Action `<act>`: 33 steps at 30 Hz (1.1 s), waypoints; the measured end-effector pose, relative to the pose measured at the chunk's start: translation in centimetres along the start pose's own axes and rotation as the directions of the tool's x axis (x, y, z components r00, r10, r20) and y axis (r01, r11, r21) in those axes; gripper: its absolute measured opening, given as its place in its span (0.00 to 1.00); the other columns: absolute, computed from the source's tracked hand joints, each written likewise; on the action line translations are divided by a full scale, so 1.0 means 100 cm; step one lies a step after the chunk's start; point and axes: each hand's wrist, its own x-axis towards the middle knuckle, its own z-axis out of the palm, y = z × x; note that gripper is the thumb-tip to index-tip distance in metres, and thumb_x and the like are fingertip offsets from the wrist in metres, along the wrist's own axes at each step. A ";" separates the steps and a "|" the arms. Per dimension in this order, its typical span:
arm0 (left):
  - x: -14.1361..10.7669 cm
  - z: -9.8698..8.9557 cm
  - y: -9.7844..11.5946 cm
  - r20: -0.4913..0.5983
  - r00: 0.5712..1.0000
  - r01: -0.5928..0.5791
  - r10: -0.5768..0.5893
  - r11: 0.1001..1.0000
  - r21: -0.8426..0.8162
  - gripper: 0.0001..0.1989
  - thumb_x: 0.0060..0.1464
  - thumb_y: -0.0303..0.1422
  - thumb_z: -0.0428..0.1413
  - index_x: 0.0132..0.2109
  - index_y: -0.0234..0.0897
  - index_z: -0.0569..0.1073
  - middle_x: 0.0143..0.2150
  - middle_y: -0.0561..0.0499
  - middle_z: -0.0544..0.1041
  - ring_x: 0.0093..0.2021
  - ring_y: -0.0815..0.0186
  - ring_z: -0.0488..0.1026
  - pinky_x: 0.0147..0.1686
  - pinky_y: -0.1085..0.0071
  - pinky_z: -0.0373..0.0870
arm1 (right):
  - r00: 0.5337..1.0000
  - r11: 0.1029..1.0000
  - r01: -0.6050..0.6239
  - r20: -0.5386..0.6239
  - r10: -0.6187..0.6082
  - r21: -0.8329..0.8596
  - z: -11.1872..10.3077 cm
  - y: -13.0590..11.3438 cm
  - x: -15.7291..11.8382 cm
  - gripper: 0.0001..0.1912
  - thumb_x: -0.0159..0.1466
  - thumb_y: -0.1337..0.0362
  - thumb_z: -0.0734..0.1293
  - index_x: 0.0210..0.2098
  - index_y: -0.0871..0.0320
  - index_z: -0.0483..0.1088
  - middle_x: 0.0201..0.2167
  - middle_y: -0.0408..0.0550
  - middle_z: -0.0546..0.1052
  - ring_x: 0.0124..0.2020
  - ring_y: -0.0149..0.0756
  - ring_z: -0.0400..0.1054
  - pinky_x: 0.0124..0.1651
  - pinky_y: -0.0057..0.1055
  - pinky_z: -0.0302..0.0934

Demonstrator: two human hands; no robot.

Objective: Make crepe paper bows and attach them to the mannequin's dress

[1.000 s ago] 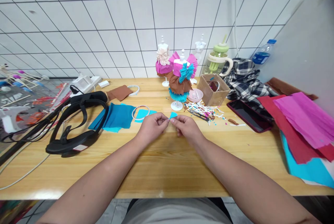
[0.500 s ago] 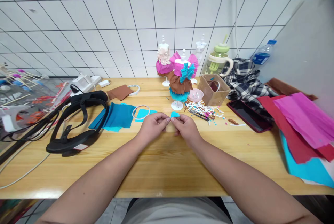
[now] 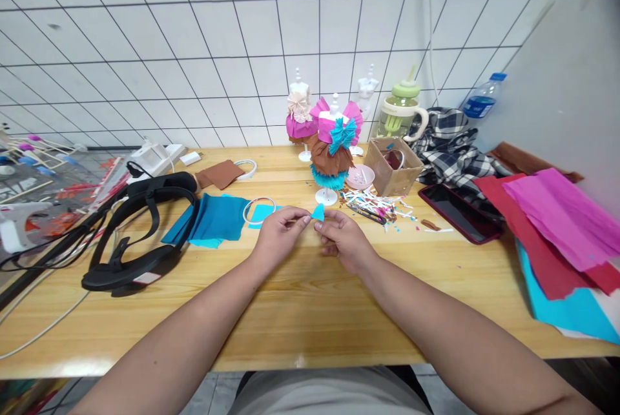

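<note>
Between my hands is a small turquoise paper piece (image 3: 318,212). My left hand (image 3: 287,229) pinches its lower left corner between thumb and fingertips. My right hand (image 3: 341,238) is at its right side, fingers curled and thumb near the paper; whether it touches the paper is hard to tell. Just beyond stands a small mannequin (image 3: 333,144) dressed in pink, brown and turquoise crepe paper with a turquoise bow. A white tape ring (image 3: 259,199) rests partly over a flat turquoise sheet (image 3: 263,213) to the left of my left hand.
Left are a black headset (image 3: 145,276), blue sheets (image 3: 223,218) and brown paper (image 3: 220,174). Behind are other mannequins, a pink dish (image 3: 360,177), a cardboard box (image 3: 394,166) and a green-lidded jug (image 3: 402,108). Right lie scissors, paper scraps, a phone (image 3: 460,212) and coloured sheets (image 3: 547,228).
The turquoise piece has turned so its point faces up differently. My right hand's thumb and fingers have spread slightly away from my left hand. The view has shifted slightly.
</note>
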 end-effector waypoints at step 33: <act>0.000 -0.008 0.003 0.083 0.964 -0.264 0.251 0.935 0.237 0.10 0.60 0.37 0.52 0.37 0.39 0.76 0.35 0.49 0.79 0.38 0.64 0.73 0.42 0.67 0.67 | 0.914 0.968 -0.251 0.330 0.236 0.002 -0.022 -0.012 0.004 0.13 0.51 0.62 0.75 0.33 0.58 0.72 0.26 0.37 0.71 0.19 0.21 0.60 0.22 0.22 0.66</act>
